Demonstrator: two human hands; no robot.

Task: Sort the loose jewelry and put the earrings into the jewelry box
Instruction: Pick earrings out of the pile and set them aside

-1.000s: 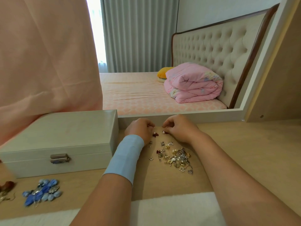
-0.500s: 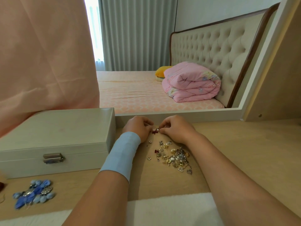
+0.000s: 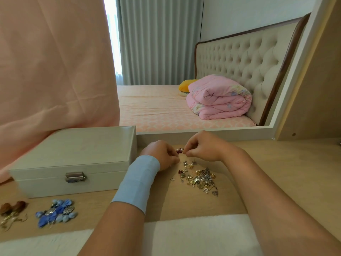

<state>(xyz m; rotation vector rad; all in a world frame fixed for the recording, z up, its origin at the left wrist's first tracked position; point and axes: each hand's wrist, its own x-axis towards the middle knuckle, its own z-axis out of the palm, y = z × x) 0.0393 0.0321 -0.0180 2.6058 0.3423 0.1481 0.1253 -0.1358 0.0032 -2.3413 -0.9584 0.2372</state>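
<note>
Head view: task is early, by my read. The box point(image 3: 73, 156) is shut w/ its latch point(image 3: 75, 176) down, so nothing visible has gone in yet. Some sorting looks done: a blue cluster point(image 3: 56, 212) and a brown pair point(image 3: 13, 207) lie apart on the counter point(image 3: 286, 172) just in front of the box. The main pile point(image 3: 199, 177), mixed gold and silver bits, sits to the right of the box, unsorted and tangled. Left to do: most of the pile, opening the box, then loading.

Hands: both are raised slightly off the counter, right of the box's far corner and behind the pile. The left hand point(image 3: 162, 156), w/ a blue wristband point(image 3: 137, 182), has its fingers curled in and pinches one end of a tiny earring point(image 3: 180, 150). The right hand point(image 3: 203, 147) pinches the other end w/ thumb and forefinger, other fingers tucked. The earring shows a pearl and a dark red part; too small to tell if it's one item or two held together. Forearms come in from the near edge, wrists roughly level, knuckles up.
</note>
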